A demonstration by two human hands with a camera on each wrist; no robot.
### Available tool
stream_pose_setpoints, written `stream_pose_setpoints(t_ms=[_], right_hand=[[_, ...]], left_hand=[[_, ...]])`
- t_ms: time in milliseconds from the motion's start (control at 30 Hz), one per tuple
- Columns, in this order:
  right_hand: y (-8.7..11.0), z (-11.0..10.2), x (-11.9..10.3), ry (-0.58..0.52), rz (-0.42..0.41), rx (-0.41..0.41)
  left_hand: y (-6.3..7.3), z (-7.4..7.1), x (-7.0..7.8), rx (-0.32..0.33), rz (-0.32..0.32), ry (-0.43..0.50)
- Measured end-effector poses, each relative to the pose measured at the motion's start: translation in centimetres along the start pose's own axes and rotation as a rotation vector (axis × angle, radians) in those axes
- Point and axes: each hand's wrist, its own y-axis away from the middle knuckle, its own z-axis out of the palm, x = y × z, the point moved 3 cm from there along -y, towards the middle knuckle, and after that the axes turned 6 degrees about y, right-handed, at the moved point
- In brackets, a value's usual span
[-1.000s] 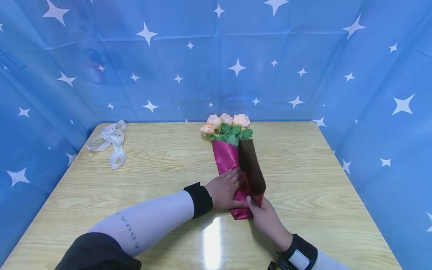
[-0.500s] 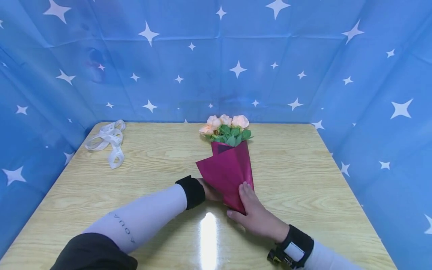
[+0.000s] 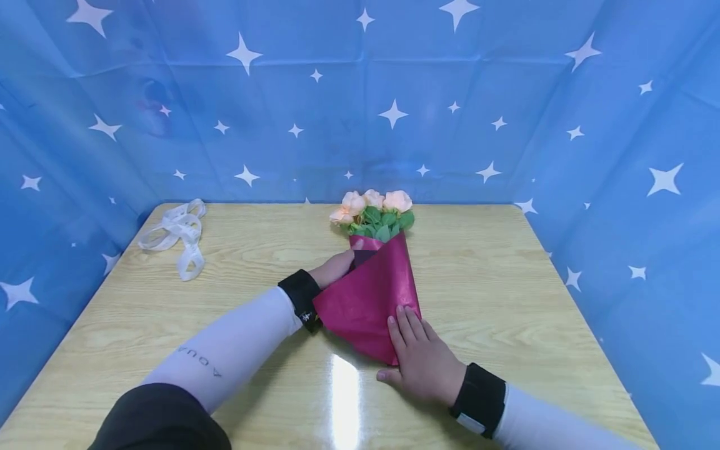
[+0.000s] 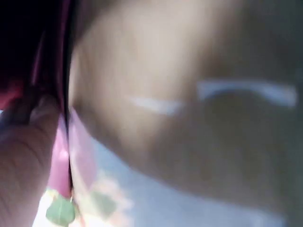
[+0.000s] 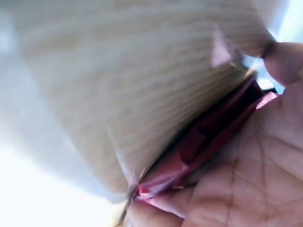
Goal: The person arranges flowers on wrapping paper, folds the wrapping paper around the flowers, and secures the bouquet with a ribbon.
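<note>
A bouquet of pale peach roses (image 3: 373, 203) with green leaves lies on the table, wrapped in magenta paper (image 3: 365, 300). My left hand (image 3: 333, 269) is at the wrap's left side, a fingertip showing on the inner layer near its top; its other fingers are hidden under the folded-over flap. In the left wrist view, the left thumb (image 4: 28, 146) lies beside the dark edge of the paper. My right hand (image 3: 422, 362) rests with extended fingers on the lower right of the wrap, thumb spread toward its bottom end. The palm shows beside the red paper edge (image 5: 189, 146) in the right wrist view.
A loosely looped white ribbon (image 3: 182, 231) lies at the table's back left corner. The wooden table (image 3: 495, 281) ends against a blue star-patterned cloth (image 3: 304, 100) at the back and sides.
The right side of the wrapping paper has been folded over to the left. My left hand has moved from on top of the wrap to its left side, then upward; my right hand now lies flatter.
</note>
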Motion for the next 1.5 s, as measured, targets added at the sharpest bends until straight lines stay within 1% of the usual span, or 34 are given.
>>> stream_pose_setpoints(t_ms=[33,100,133,167,200,233,267,300,333,400,433,467,500,533,567,600,667,700,733,800,933,1033,1100,1200,1333,1500], right_hand=[[0.0,-0.1,-0.1,0.044,0.0,0.001],[-0.1,-0.2,-0.2,0.116,-0.003,0.007],[-0.2,-0.2,-0.3,0.14,-0.006,0.01],[-0.2,-0.2,-0.3,0.166,-0.007,0.007],[-0.3,-0.1,-0.3,0.181,-0.01,0.007],[-0.3,0.0,-0.4,0.197,-0.014,0.007],[-0.3,0.1,-0.3,0.205,-0.02,0.007],[-0.4,0.1,-0.3,0.215,-0.021,0.004],[-0.4,0.1,-0.3,0.226,-0.025,0.007],[-0.4,0.2,-0.1,0.239,-0.032,0.02],[-0.4,0.3,-0.1,0.246,-0.035,0.024],[-0.4,0.4,0.0,0.251,-0.037,0.025],[-0.4,0.3,0.0,0.249,-0.035,0.021],[-0.4,0.5,0.1,0.246,-0.039,0.026],[-0.5,0.6,0.2,0.235,-0.04,0.026],[-0.5,0.6,0.1,0.219,-0.039,0.02],[-0.6,0.6,0.0,0.176,-0.036,0.009],[-0.6,0.6,0.0,0.149,-0.036,0.005],[-0.6,0.6,0.0,0.124,-0.039,0.003],[-0.5,0.3,0.0,0.055,-0.036,-0.017],[-0.2,0.0,0.8,-0.081,-0.039,-0.072],[-0.6,-0.6,2.1,-0.141,-0.039,-0.096],[-1.5,-1.1,3.2,-0.15,-0.034,-0.093],[-3.3,-1.7,5.1,-0.163,-0.016,-0.084],[-6.3,-2.2,7.1,-0.185,-0.003,-0.084],[-10.1,-3.0,9.1,-0.184,0.044,-0.047]], left_hand=[[0.2,-0.2,0.2,0.013,0.004,-0.021],[0.7,-0.7,0.8,0.038,0.038,-0.068],[1.2,-0.9,1.3,0.054,0.061,-0.125],[1.7,-1.0,1.9,0.084,0.083,-0.213],[2.3,-0.9,2.5,0.124,0.101,-0.338],[2.9,-0.6,3.1,0.145,0.116,-0.457],[3.5,0.0,3.6,0.147,0.141,-0.587],[4.2,0.8,3.9,0.132,0.161,-0.724],[4.7,1.8,4.1,0.103,0.175,-0.851],[5.7,4.0,3.9,0.019,0.221,-1.104],[6.0,5.0,3.4,-0.036,0.242,-1.2],[6.3,6.0,2.7,-0.09,0.249,-1.278],[6.3,6.7,1.8,-0.136,0.258,-1.344],[6.3,7.3,0.8,-0.174,0.245,-1.39],[6.3,7.8,0.0,-0.205,0.229,-1.417],[6.2,8.0,-1.0,-0.224,0.212,-1.441],[6.0,8.2,-2.4,-0.246,0.172,-1.446],[5.9,8.1,-2.9,-0.245,0.157,-1.445],[5.9,8.0,-3.2,-0.245,0.129,-1.434],[5.8,7.7,-3.6,-0.236,0.104,-1.429],[5.9,7.6,-3.6,-0.237,0.069,-1.431],[5.8,7.7,-3.5,-0.251,0.05,-1.447],[5.8,7.7,-3.3,-0.258,0.045,-1.464],[5.7,7.9,-3.0,-0.268,0.041,-1.476],[5.8,7.8,-2.8,-0.269,0.032,-1.473],[5.8,7.7,-2.8,-0.277,0.019,-1.476]])
